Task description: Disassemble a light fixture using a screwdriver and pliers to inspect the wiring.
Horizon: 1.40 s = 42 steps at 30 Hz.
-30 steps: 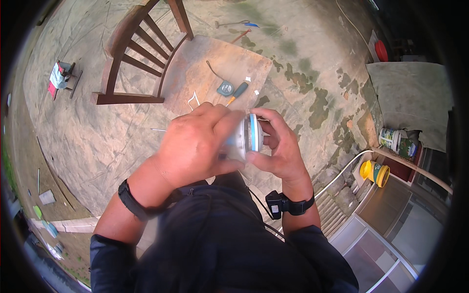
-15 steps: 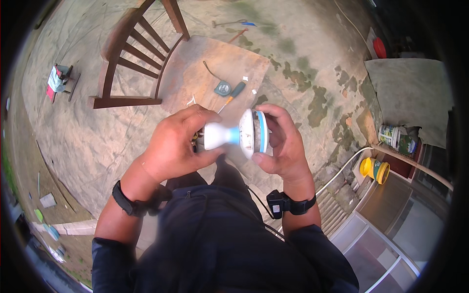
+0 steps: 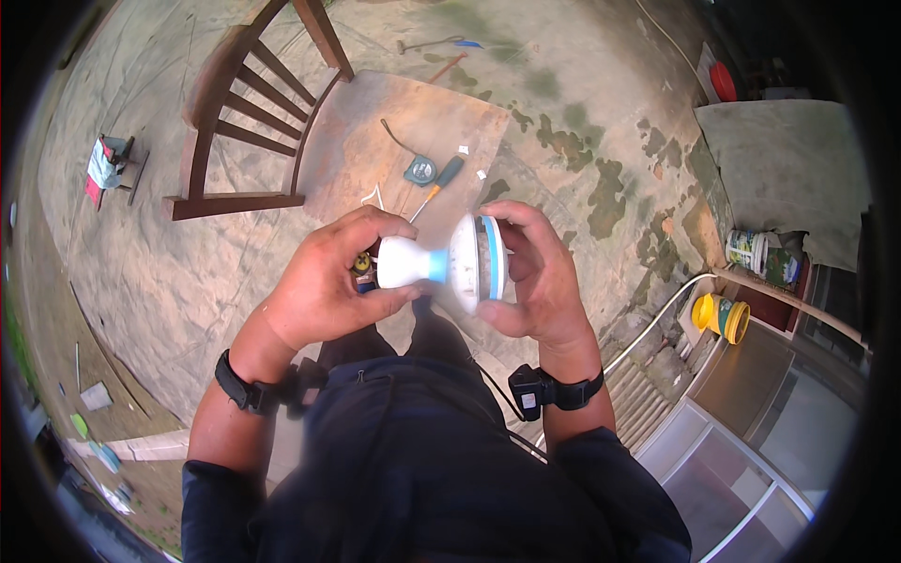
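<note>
Now, over my remote head feed, I have the white-and-blue device [image 3: 399,263] lying sideways between the two hands, above and just short of the chair [image 3: 375,98]. A second ago the left hand [image 3: 324,277] covered its narrow waist; since then it has slid outward and grips the flared white end, thumb below. The right hand [image 3: 540,277] stays clamped around the wide disc's rim. I judge this leaves the piece supported at both ends, its blue neck exposed for handling. The tape measure [image 3: 421,170] and screwdriver [image 3: 450,172] rest untouched on the seat.
</note>
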### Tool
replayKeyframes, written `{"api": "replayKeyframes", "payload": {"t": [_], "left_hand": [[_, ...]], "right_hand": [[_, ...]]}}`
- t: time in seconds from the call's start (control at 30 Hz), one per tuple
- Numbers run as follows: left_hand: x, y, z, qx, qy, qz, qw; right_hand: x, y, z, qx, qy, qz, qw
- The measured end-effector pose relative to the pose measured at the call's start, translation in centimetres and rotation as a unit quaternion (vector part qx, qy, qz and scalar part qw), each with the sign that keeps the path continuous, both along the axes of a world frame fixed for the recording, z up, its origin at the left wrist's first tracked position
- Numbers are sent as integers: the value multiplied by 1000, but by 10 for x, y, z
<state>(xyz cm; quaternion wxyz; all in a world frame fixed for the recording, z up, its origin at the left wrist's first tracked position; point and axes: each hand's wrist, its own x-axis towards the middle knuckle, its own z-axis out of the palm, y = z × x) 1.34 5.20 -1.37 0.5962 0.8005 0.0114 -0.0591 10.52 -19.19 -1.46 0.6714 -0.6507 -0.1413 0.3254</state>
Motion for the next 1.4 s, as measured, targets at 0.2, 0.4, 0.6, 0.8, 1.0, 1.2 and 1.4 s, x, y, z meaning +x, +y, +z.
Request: {"api": "replayKeyframes", "payload": {"t": [0.2, 0.4, 0.6, 0.8, 1.0, 1.2, 1.4], "left_hand": [[1, 0, -1, 5, -2, -11, 1000], [4, -7, 5, 17, -9, -3, 1000], [9, -18, 6, 35, -31, 22, 999], [14, -25, 12, 58, -99, 17, 993], [17, -28, 18, 59, -106, 3, 993], [15, -29, 18, 69, -113, 1, 991], [15, -29, 24, 71, -124, 8, 990]], "right_hand": [[0, 1, -2, 41, 56, -13, 998], [-3, 2, -18, 52, 131, -55, 988], [-9, 19, -15, 74, 149, -109, 980], [-10, 18, -29, 136, 203, -123, 962], [-14, 16, -41, 154, 241, -135, 949], [-16, 14, -49, 182, 273, -125, 936], [-16, 18, -42, 243, 327, -135, 903]]}}
